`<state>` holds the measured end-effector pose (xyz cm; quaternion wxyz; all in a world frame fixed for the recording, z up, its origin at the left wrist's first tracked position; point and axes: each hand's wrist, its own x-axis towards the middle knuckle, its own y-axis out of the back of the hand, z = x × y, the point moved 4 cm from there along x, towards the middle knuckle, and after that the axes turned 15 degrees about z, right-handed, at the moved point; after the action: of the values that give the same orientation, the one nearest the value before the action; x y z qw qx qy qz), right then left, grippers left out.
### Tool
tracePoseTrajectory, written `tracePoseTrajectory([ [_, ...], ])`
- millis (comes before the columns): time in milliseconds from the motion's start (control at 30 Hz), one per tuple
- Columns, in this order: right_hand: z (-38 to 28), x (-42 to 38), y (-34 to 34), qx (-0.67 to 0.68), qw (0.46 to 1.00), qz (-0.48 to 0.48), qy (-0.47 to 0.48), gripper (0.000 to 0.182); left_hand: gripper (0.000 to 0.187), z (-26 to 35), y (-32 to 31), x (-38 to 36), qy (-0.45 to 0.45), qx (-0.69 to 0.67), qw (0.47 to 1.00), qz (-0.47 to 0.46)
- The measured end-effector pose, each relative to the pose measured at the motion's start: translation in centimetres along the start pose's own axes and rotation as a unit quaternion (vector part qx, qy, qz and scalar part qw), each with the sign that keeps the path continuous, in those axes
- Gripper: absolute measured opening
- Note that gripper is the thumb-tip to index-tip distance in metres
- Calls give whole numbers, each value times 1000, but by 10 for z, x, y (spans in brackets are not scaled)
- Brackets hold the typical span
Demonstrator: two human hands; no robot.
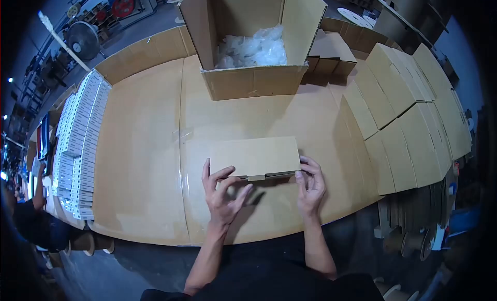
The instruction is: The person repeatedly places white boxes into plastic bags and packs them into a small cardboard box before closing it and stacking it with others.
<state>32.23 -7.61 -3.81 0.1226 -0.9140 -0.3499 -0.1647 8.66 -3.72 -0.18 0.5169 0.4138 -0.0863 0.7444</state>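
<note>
Dark clothing (269, 280) fills the bottom edge; straight ahead of it, a flat brown cardboard carton (256, 153) sits over the cardboard-lined table (140, 151), though whether it rests there or is slightly raised cannot be told; its long axis runs side to side, crosswise to the forearms, with its slotted long edge toward the person; the right hand (312, 184) is at the near right corner, thumb and fingertips closed in against it; the left hand (220, 195) reaches the near edge's left part, fingers bent, thumb spread apart below, its pressure unclear; both hands are about equally near, the carton lying just beyond and between them.
</note>
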Motion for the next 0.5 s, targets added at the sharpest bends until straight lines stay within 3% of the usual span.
tracePoseTrajectory([
  [200, 5, 8, 3, 64, 996, -45, -34, 14, 29, 7, -9, -6, 22, 18, 999, 38],
  [300, 7, 19, 7, 34, 995, -97, 1, 14, 27, 6, -12, -9, 36, 18, 998, 46],
  [400, -5, 31, 4, -27, 988, -138, 67, 17, 25, 7, -13, -8, 22, 26, 998, 45],
  [500, -38, 43, -13, -125, 943, -208, 227, 20, 24, 9, -12, -7, -7, 42, 998, 39],
])
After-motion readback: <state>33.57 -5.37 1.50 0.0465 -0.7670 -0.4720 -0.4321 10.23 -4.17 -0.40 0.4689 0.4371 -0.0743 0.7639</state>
